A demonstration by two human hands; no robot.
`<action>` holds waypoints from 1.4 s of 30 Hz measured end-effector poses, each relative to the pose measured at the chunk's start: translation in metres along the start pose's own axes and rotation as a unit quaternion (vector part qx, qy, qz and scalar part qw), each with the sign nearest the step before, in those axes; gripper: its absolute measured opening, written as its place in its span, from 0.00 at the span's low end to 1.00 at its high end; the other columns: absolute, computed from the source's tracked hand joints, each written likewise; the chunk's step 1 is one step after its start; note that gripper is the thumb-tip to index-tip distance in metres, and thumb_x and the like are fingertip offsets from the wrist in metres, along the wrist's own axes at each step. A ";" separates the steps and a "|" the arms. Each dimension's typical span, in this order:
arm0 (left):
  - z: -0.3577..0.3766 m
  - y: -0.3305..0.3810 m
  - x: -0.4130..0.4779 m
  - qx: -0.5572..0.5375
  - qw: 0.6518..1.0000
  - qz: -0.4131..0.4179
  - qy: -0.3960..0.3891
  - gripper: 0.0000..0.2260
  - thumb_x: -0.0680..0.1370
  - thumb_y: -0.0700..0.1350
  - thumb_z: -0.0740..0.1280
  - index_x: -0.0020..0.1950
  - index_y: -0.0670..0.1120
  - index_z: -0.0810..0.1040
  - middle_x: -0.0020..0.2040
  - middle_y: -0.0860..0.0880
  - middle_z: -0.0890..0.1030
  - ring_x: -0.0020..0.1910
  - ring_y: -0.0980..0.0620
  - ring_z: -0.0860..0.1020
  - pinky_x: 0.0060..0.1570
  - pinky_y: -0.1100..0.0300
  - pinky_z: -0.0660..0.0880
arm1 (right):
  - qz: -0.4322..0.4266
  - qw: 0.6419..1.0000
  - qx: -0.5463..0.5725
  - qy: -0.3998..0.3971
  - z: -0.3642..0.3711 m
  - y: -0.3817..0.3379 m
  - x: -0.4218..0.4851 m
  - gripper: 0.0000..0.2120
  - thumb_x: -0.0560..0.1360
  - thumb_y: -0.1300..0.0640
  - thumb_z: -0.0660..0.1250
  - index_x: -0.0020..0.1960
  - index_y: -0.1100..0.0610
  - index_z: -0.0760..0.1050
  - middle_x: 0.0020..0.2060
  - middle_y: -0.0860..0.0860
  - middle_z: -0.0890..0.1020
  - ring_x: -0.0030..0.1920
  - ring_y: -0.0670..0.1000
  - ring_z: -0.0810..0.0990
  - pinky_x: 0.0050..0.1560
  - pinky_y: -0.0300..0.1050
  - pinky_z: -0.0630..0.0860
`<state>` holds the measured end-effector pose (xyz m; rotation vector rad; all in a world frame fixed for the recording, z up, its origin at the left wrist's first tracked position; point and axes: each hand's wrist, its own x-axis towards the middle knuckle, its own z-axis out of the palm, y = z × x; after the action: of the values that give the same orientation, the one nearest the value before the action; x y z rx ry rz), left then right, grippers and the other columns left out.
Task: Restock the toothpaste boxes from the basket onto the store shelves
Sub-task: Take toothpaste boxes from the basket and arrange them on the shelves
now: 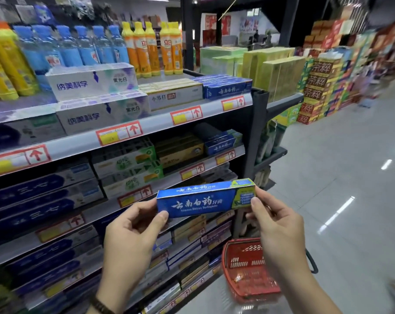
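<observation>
Toothpaste box (203, 200), long axis left-right, ends pinched by left hand (128, 236) and right hand (280, 227) fingers (255, 202).

Toothpaste boxes (92, 83) on tiered shelves (160, 126)

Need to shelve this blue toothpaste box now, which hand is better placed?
Probably left. The left hand grips the blue toothpaste box nearest the shelves and matching blue boxes; the right hand holds its aisle-side end.
</observation>
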<state>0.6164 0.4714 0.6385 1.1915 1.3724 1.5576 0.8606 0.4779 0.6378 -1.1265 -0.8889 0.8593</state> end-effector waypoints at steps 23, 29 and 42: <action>0.112 -0.034 0.112 0.073 0.997 -0.001 0.018 0.10 0.76 0.41 0.77 0.53 0.53 0.85 0.48 0.57 0.88 0.42 0.58 0.87 0.37 0.64 0.80 | -0.017 0.999 -0.034 0.007 -0.001 0.049 0.179 0.13 0.82 0.63 0.70 0.60 0.49 0.86 0.53 0.50 0.88 0.48 0.45 0.86 0.51 0.42 0.83; 0.165 -0.043 0.141 0.038 0.997 -0.019 0.058 0.11 0.77 0.37 0.76 0.56 0.50 0.84 0.47 0.55 0.89 0.45 0.52 0.88 0.49 0.63 0.83 | -0.020 0.999 -0.027 -0.025 -0.006 0.058 0.247 0.12 0.82 0.66 0.70 0.59 0.53 0.86 0.49 0.48 0.89 0.48 0.45 0.87 0.48 0.36 0.82; 0.239 -0.059 0.185 0.083 0.993 -0.007 0.087 0.26 0.79 0.37 0.74 0.74 0.53 0.75 0.63 0.55 0.82 0.54 0.66 0.83 0.56 0.62 0.80 | -0.030 0.991 -0.109 -0.075 0.009 0.081 0.354 0.13 0.81 0.59 0.71 0.57 0.42 0.84 0.47 0.37 0.87 0.50 0.39 0.85 0.53 0.37 0.80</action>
<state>0.7849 0.7279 0.6121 1.1625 1.6466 1.5929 0.9842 0.8186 0.6129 -1.2290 -1.1576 0.8182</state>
